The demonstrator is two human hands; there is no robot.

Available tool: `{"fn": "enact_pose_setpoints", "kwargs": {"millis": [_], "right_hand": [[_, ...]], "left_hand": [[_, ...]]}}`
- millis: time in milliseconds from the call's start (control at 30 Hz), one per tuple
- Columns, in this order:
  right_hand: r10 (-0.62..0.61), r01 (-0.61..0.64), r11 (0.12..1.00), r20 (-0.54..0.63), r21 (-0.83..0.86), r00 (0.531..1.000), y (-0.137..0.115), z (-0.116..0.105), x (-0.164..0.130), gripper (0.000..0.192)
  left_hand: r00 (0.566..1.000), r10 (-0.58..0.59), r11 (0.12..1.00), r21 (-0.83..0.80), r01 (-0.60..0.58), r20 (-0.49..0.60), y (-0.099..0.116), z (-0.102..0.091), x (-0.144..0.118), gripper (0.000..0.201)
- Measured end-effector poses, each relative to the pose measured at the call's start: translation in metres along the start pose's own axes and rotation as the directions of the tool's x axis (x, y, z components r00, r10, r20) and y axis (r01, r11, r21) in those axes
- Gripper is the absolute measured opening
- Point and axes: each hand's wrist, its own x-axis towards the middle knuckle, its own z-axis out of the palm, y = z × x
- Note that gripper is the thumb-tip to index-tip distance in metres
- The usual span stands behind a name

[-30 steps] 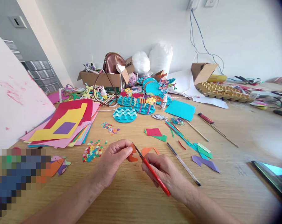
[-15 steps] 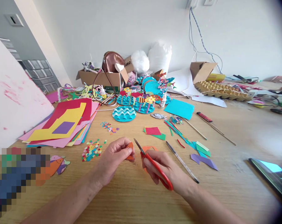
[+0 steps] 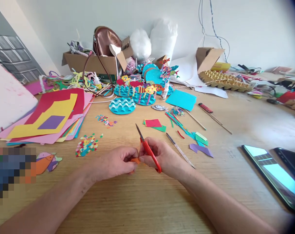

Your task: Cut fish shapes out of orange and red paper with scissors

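While pinched between both sets of fingertips low over the wooden table [image 3: 147, 208], small orange paper scrap [image 3: 135, 160] sits just left of the red-handled scissors [image 3: 148, 150], mostly hidden by fingers. Left hand [image 3: 114, 163] closed in a pinch on the scrap's left edge. Right hand [image 3: 162, 155] curled shut around the scissor handles, fingertips also touching the scrap, blades together and pointing up and away.

Judging from the grip, best done by keeping the scrap taut between the two pinches, turning the paper and not the blades, and holding the steel tips clear of the left fingers; such a tiny piece would slip or tear easily if pulled hard.

Beyond the scissors: red paper square on green paper [image 3: 153, 123]. Right of the scissors: slim silver-tipped pencil [image 3: 180, 150], purple curved paper offcut [image 3: 201, 149], two dark phones with lit screens [image 3: 274, 172]. Left of the scissors: heap of multicoloured paper dots [image 3: 86, 146], stack of coloured paper sheets [image 3: 47, 120]. Further back: turquoise wavy paper disc [image 3: 122, 105].

Compared with half a second ago: hands drawn together and now meeting on the scrap, scissors swung more upright with blades shut, orange offcut formerly under the right hand no longer visible, view tipped downward so a second phone shows.
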Motion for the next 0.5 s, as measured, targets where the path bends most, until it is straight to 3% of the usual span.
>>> {"fn": "enact_pose_setpoints", "kwargs": {"millis": [167, 367, 500], "right_hand": [[0.023, -0.023, 1.0, -0.026, 0.011, 0.999, 0.0003, -0.0004, 0.0006, 0.013], [0.074, -0.066, 0.993, -0.083, 0.096, 0.994, -0.0065, 0.0024, -0.0004, 0.014], [0.06, -0.05, 0.996, -0.132, 0.079, 0.989, -0.0045, 0.0052, 0.0, 0.015]], "left_hand": [[0.998, 0.061, 0.998, -0.008, -0.061, -0.035, 0.0003, -0.0018, 0.0003, 0.008], [0.966, 0.132, 0.939, -0.284, -0.193, -0.22, 0.0013, 0.0012, 0.001, 0.011], [0.957, 0.144, 0.917, -0.329, -0.225, -0.253, 0.0016, 0.005, 0.0013, 0.014]]}}
